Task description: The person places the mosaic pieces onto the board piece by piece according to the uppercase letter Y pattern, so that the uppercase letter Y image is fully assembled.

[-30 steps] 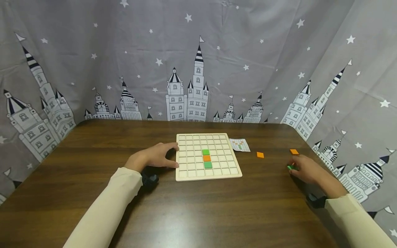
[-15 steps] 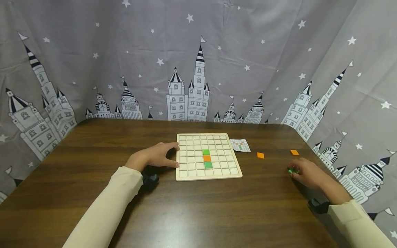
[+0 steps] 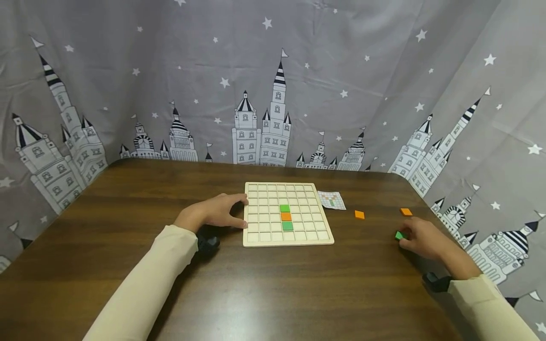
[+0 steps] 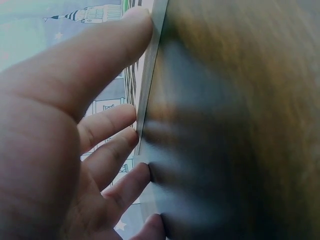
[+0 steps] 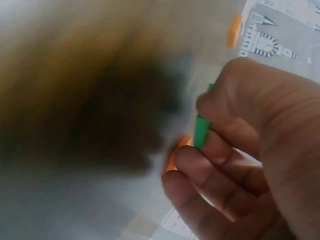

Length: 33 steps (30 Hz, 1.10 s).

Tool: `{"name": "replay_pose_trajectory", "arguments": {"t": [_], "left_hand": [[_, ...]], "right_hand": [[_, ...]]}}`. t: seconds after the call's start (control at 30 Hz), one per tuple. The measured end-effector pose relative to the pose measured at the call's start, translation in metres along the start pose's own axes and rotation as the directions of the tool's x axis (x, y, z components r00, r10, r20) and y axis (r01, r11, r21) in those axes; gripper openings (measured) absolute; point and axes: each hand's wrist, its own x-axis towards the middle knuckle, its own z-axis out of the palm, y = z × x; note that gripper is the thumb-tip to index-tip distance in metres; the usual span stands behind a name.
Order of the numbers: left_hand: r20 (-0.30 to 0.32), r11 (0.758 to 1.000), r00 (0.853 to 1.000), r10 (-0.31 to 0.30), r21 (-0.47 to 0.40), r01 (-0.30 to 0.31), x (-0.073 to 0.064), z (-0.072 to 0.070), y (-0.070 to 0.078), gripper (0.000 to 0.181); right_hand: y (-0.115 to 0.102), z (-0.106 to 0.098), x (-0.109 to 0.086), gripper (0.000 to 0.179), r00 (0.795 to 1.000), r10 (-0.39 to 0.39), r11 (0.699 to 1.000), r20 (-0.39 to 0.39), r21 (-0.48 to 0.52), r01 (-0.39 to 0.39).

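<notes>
A pale wooden grid board (image 3: 260,237) lies on the table with two green tiles (image 3: 284,208) and an orange tile (image 3: 286,216) in one column. My left hand (image 3: 215,210) rests at its left edge, thumb and fingers spread apart; in the left wrist view the thumb tip (image 4: 137,22) and two fingertips touch the board's rim (image 4: 148,82). Far to the right, my right hand (image 3: 422,239) pinches a green tile (image 3: 399,235) low over the table. In the right wrist view that green tile (image 5: 202,131) shows on edge between thumb and fingers, partly hidden.
A small paper card (image 3: 332,200) printed with a coloured grid pattern lies by the board's upper right corner. One loose orange tile (image 3: 359,215) lies right of it, another orange tile (image 3: 406,211) beyond my right hand. A grey castle-print curtain (image 3: 192,71) hangs behind the table.
The right hand has shifted slightly back from the far orange tile, and its green tile has turned a little within the fingers. The left hand and board keep their places; the head view moved slightly.
</notes>
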Motion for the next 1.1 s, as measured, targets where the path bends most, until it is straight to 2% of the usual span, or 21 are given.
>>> {"name": "replay_pose_trajectory", "arguments": {"t": [0.2,0.4,0.63,0.87,1.1], "left_hand": [[0.005,1.0,1.0,-0.013,0.002,0.013,0.0,-0.001,0.0,0.065],[0.014,1.0,1.0,-0.007,0.004,0.007,0.0,0.0,0.0,0.065],[0.011,1.0,1.0,-0.012,0.006,0.012,0.0,0.0,0.0,0.066],[0.019,1.0,0.999,-0.028,0.01,0.028,0.001,0.001,0.0,0.067],[0.013,0.999,0.999,-0.041,0.023,0.041,0.001,0.001,-0.001,0.069]], "right_hand": [[-0.019,-0.004,0.035,0.02,0.997,-0.057,0.998,-0.056,0.001,0.058],[-0.048,-0.006,0.077,0.021,0.997,-0.072,0.996,-0.042,0.043,0.074],[-0.083,0.003,0.126,0.022,0.994,-0.11,0.989,-0.026,0.093,0.112],[-0.124,0.021,0.169,0.025,0.974,-0.228,0.965,0.021,0.137,0.223],[-0.166,0.034,0.192,0.028,0.941,-0.336,0.933,0.045,0.152,0.326]]}}
